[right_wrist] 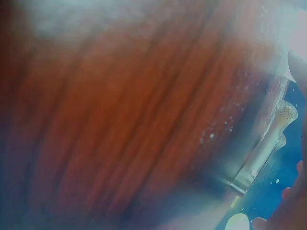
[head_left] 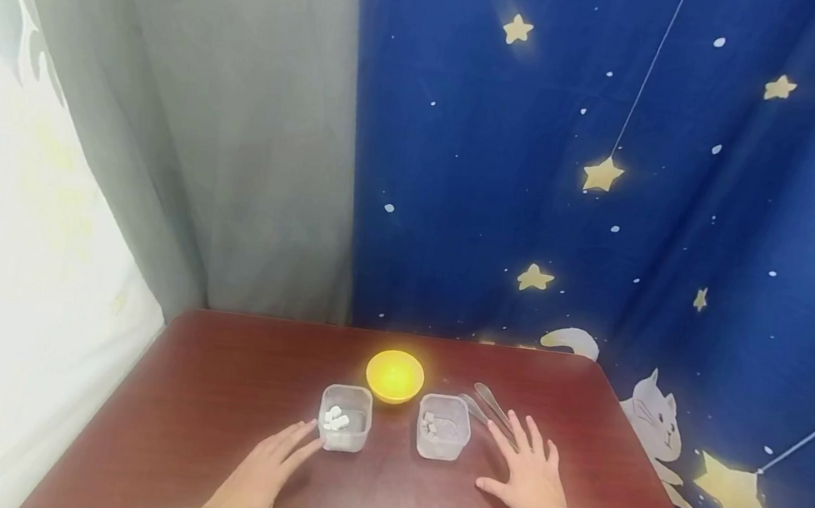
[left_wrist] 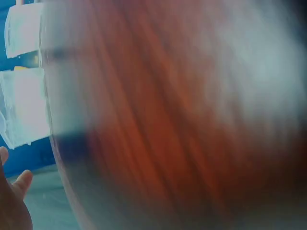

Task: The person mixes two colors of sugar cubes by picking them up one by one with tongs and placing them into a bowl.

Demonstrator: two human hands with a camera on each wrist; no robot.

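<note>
Hands [head_left: 263, 472] [head_left: 531, 478] flank 2 squarish translucent plastic tubs [head_left: 346, 442] [head_left: 440, 450].

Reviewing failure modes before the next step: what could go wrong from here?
1. The left hand has its fingertips at the left tub; a nudge might slide or tip it, spilling the white pieces.
2. The right hand is close to the tongs; a careless sweep could knock them.
3. The yellow bowl sits just behind; a pushed tub might bump it.

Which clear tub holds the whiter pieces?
The left tub, nearest the left hand: its pieces are bright white; those in the right tub look beige.
</note>
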